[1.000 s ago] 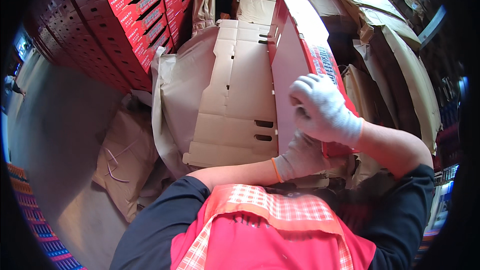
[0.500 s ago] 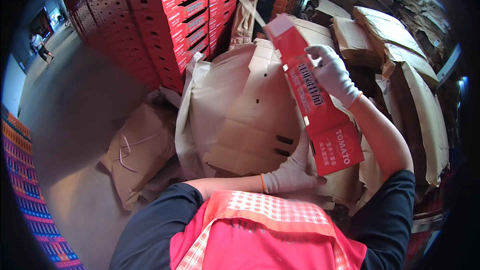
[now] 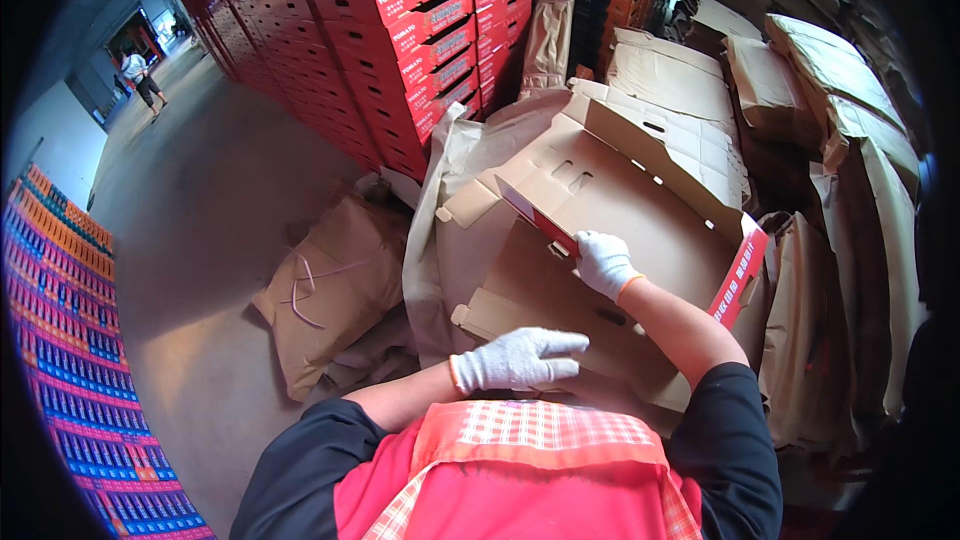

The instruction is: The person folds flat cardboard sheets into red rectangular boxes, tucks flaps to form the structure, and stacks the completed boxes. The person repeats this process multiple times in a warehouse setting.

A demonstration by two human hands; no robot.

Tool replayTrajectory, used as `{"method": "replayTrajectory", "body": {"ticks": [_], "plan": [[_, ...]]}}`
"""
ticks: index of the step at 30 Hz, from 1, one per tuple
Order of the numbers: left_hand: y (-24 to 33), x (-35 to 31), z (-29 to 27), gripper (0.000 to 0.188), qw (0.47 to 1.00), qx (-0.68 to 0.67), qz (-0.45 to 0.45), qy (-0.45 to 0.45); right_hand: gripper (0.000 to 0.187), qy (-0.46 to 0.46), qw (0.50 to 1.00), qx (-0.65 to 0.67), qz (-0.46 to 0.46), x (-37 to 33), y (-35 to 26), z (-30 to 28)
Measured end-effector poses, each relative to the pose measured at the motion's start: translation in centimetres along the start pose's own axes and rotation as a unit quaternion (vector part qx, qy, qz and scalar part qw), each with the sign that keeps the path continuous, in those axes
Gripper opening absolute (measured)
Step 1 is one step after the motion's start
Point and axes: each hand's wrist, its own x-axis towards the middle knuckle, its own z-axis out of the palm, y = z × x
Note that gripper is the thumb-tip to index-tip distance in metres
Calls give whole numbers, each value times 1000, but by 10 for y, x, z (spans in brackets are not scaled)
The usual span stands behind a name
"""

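A partly folded cardboard carton [image 3: 650,215] lies in front of me, brown inside upward. Its far and right walls stand raised, and red printing shows on the outer faces. My right hand [image 3: 605,263], in a white knit glove, is closed on the carton's near-left flap, whose outside is red. Lower and to the left, my left hand [image 3: 520,358] wears a matching glove. Its fingers are spread and it holds nothing, just over the near side of the cardboard. Beneath the carton is a wide sheet of brown wrapping paper [image 3: 428,270].
Red cartons [image 3: 350,60] rise in a tall stack at the far left. A wrapped brown bundle [image 3: 335,290] with pink cord lies on the floor. More brown bundles [image 3: 800,80] are piled right. Colourful stacked boxes [image 3: 90,390] line the left edge. A person [image 3: 138,75] walks far off.
The carton has gone from red side showing to brown inside up, with walls raised. My right hand moved down and left with it. My left hand moved left, off the cardboard.
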Motion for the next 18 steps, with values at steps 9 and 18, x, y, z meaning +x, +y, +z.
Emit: {"method": "replayTrajectory", "body": {"ticks": [9,18], "plan": [[28,-49,-144,39,734,44,406,543,11,93,977,-167,-99,-46,124,-60],[-55,68,-218,76,445,871,156,138,55,8,986,-166,-30,-181,149,-38]]}}
